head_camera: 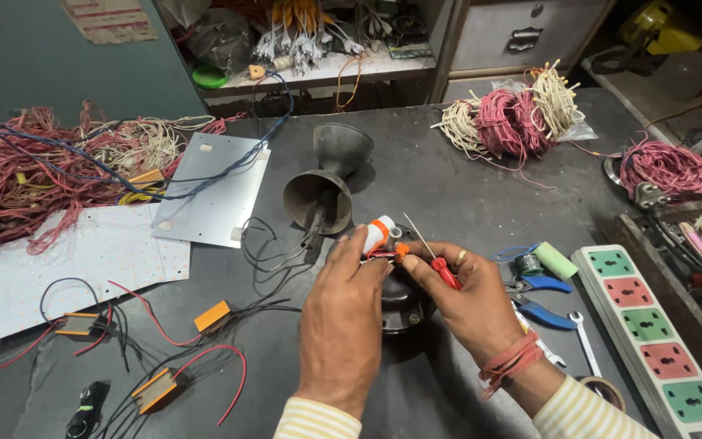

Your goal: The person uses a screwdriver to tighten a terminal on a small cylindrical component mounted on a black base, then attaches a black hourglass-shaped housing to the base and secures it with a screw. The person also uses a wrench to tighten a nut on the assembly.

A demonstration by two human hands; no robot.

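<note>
Screwdriver (436,258): red handle, shaft tilted up-left.
Right hand (466,299): clamped on screwdriver.
Left hand (344,313): pinching white-orange component (379,233), touching tip.

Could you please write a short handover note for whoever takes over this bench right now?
Left hand: steadies a small white-and-orange part on the black round unit at the table's middle.
Right hand: holds a red screwdriver, tip raised beside that part.
Nearby: two grey horns behind, blue pliers and a power strip to the right.
Done: cannot tell. Left: the part's red wires look loose.
</note>
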